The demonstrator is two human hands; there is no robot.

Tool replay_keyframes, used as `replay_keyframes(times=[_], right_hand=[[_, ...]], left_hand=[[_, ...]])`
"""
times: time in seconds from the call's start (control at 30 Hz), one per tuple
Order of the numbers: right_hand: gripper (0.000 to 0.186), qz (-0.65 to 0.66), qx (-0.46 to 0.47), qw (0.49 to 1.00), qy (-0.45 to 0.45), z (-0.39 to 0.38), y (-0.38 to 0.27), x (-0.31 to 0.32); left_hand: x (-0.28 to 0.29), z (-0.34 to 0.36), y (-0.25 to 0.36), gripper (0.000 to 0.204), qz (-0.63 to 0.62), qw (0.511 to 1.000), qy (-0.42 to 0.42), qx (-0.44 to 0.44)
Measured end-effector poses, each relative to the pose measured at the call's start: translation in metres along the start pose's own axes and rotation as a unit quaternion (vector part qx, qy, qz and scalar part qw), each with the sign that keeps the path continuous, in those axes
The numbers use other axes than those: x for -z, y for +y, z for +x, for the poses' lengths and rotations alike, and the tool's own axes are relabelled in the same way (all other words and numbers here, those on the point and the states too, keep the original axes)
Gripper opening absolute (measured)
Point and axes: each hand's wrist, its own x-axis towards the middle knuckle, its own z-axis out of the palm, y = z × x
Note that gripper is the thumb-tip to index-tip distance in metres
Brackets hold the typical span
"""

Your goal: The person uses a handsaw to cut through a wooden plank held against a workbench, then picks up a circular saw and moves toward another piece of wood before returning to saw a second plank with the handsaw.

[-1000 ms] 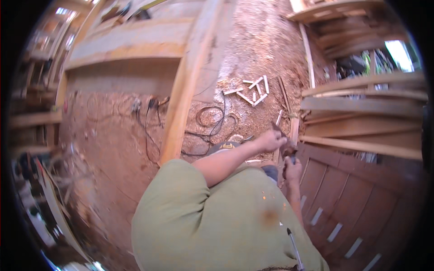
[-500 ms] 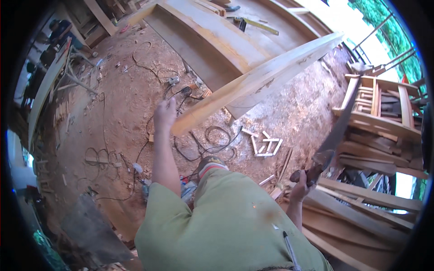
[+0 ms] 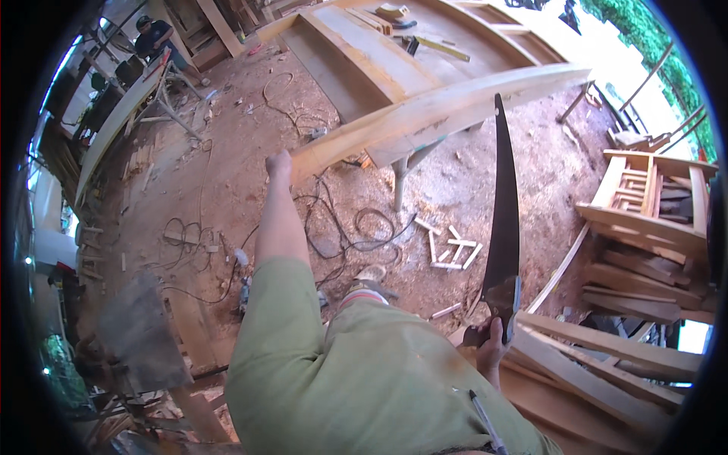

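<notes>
My right hand (image 3: 493, 350) is wrapped round the handle of a handsaw (image 3: 503, 205). Its long dark blade points up and away, and the tip overlaps the far board in this view. Out to the left, my left hand (image 3: 279, 164) is closed at the near left end of a long pale wooden board (image 3: 425, 106). Part of its grip is hidden. This board lies along the near side of a large wooden frame (image 3: 356, 57), raised on legs above the ground.
Black cables (image 3: 334, 227) coil on the dusty ground beside small wood strips (image 3: 453, 250). Planks (image 3: 607, 341) are piled at right, below a slatted wooden frame (image 3: 644, 189). A yellow square (image 3: 444, 49) lies on the large frame. Another person (image 3: 155, 42) sits at far left.
The saw has swung from tilting right to nearly upright, moving left. My view has shifted, and the left arm is stretched farther out at the board's end.
</notes>
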Motion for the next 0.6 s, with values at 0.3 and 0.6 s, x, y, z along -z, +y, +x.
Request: replay_keyframes(times=[0.3, 0.6], right_hand=[[0.046, -0.031, 0.021, 0.995, -0.092, 0.006, 0.002, -0.036], [0.067, -0.161, 0.070, 0.938, -0.300, 0.019, -0.049, -0.176]], left_hand=[[-0.016, -0.066, 0.004, 0.041, -0.009, 0.998, -0.029, -0.054], [-0.007, -0.074, 0.044, 0.062, 0.143, 0.962, -0.182, -0.144]])
